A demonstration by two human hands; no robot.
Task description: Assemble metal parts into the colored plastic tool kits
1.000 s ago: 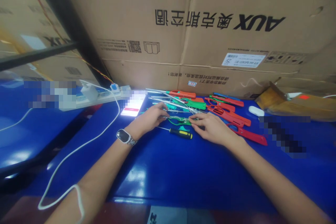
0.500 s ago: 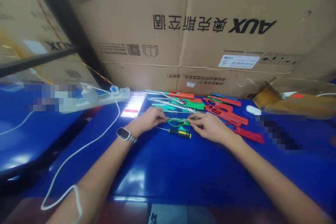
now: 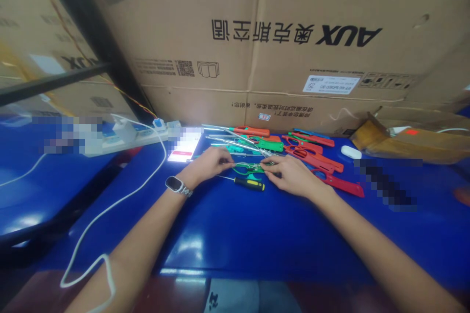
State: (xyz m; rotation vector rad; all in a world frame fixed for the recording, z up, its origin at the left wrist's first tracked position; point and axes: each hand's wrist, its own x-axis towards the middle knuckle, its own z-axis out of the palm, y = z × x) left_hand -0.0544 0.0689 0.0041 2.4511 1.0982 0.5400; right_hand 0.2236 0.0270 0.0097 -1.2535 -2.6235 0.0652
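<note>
Between my hands lies a green stick lighter [image 3: 241, 170], its thin white wires and inner parts exposed. My left hand [image 3: 210, 162], with a watch at the wrist, pinches its left end with the fingertips. At the other end, the thumb and fingers of my right hand [image 3: 292, 173] close on the lighter or a small part in it; the fingers hide which. A black and yellow screwdriver [image 3: 250, 184] rests just in front. Behind my hands are an orange stick lighter [image 3: 251, 131], a green stick lighter [image 3: 270, 144] and several metal rods. Red lighter casings [image 3: 314, 159] spread to the right.
A lit phone [image 3: 186, 143] lies left of the lighters, beside a white power strip [image 3: 141, 141] and a long white cable [image 3: 110, 206]. A large cardboard box [image 3: 279, 68] stands behind the blue table [image 3: 253, 234]. On the right are a small white case [image 3: 351, 151] and an open carton [image 3: 414, 145].
The view has shifted slightly. Both hands keep their pinch at the ends of the green lighter, with only small finger movement.
</note>
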